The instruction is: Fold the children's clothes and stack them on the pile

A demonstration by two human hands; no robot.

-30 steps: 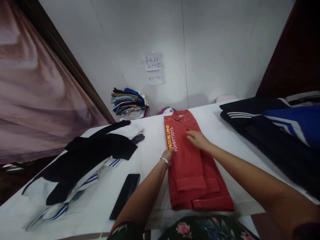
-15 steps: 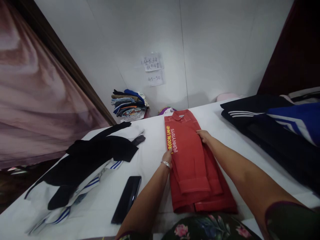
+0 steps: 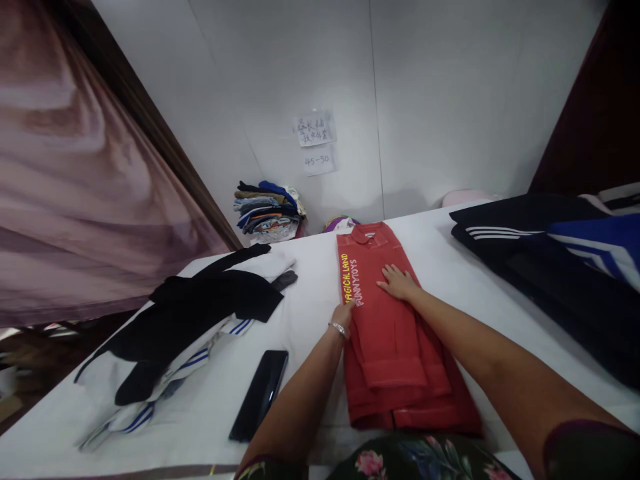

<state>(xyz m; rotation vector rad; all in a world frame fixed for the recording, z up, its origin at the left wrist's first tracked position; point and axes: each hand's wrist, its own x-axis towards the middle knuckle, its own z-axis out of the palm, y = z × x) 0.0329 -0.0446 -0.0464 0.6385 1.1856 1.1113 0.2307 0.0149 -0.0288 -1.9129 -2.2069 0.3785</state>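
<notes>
1. Head view, red shirt (image 3: pixel 390 343): on the white table (image 3: pixel 310 300), collar at the far edge, hem by the near edge; sleeves lie lengthwise along the body, cuffs toward the hem, probably to keep it narrow.
2. Head view, right hand (image 3: pixel 399 283): palm down on the shirt's upper part, fingers somewhat spread; looks like pressing the cloth flat.
3. Head view, left hand (image 3: pixel 345 315): at the shirt's left edge by the yellow lettering (image 3: pixel 345 277), thumb on top; other fingers hidden, can't tell if pinching. Likely steadies that edge.
4. Head view, surroundings: phone (image 3: pixel 259 395) near the table's near edge, left of the shirt; black garment (image 3: pixel 210 307) over white clothing toward the left edge; dark clothes (image 3: pixel 540 293) along the right edge. Both clothing groups sit well apart from the shirt, presumably leaving working room.
</notes>
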